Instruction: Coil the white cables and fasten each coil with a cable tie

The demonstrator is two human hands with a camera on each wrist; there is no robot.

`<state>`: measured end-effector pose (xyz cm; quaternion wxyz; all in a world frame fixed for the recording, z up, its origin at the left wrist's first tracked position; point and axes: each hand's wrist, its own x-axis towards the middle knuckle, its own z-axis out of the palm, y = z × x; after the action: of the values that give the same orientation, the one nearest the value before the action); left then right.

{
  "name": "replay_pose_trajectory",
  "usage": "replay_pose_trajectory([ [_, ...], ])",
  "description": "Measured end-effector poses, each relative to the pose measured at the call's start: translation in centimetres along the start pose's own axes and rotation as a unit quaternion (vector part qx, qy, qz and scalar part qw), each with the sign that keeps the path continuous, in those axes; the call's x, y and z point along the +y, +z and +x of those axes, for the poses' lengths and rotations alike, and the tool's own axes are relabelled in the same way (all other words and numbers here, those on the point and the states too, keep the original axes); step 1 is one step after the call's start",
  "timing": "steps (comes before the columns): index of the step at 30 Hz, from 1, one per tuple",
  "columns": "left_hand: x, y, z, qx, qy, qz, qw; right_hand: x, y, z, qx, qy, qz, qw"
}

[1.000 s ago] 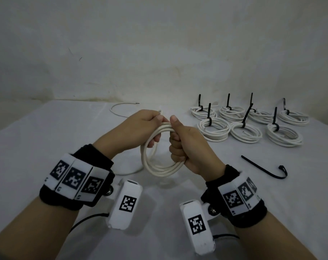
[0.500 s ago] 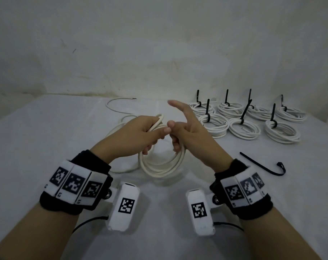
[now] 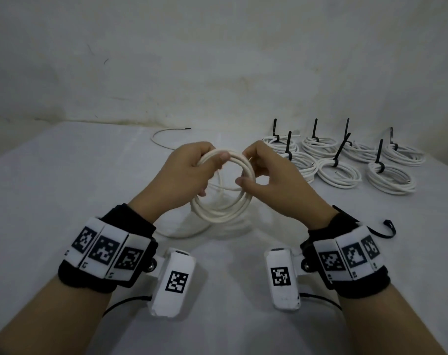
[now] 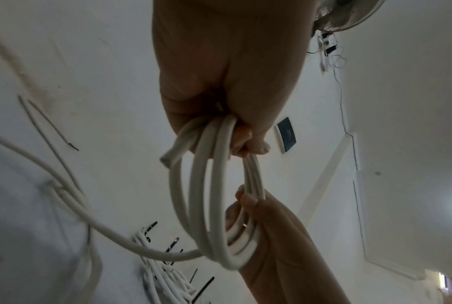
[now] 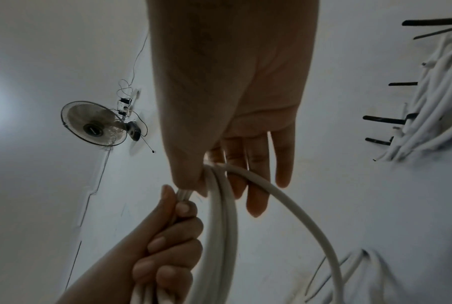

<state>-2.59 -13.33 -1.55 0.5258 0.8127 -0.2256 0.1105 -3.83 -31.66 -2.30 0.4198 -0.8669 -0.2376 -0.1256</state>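
Seven tied coils [image 3: 343, 160] lie at the table's [image 3: 64, 190] far right; the left hand [image 3: 187, 175] grips a part-wound white cable [image 3: 221, 213] held above the table, the right hand [image 3: 271, 180] pinching its loops, slack trailing; a loose black cable tie [image 3: 381, 230] waits; white cloth, stained white wall [image 3: 217, 60], wall fan [image 5: 94, 123].

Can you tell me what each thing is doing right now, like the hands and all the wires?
Left hand: grips the coil's top.
Right hand: pinches the coil with thumb and forefinger, other fingers straight.
Cable coil: a few loops, held up, not tied.
Cable tail: loose on the table.
Finished coils: seven, each fastened with a black tie.
Spare cable tie: unused, lying on the table.
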Motion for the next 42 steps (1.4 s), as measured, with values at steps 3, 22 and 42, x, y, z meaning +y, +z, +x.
replay_pose_trajectory([
  [3,0.2,0.1,0.0,0.019,-0.013,-0.082,0.996,0.0,0.3,0.1,0.044,0.01,0.023,0.999],
  [22,0.8,1.4,-0.8,-0.028,-0.09,-0.446,0.89,-0.1,1.8,0.4,0.121,0.079,0.2,0.969],
  [42,0.8,-1.4,-0.1,0.009,-0.078,-0.567,0.82,-0.1,3.1,1.6,0.114,0.058,0.272,0.954],
])
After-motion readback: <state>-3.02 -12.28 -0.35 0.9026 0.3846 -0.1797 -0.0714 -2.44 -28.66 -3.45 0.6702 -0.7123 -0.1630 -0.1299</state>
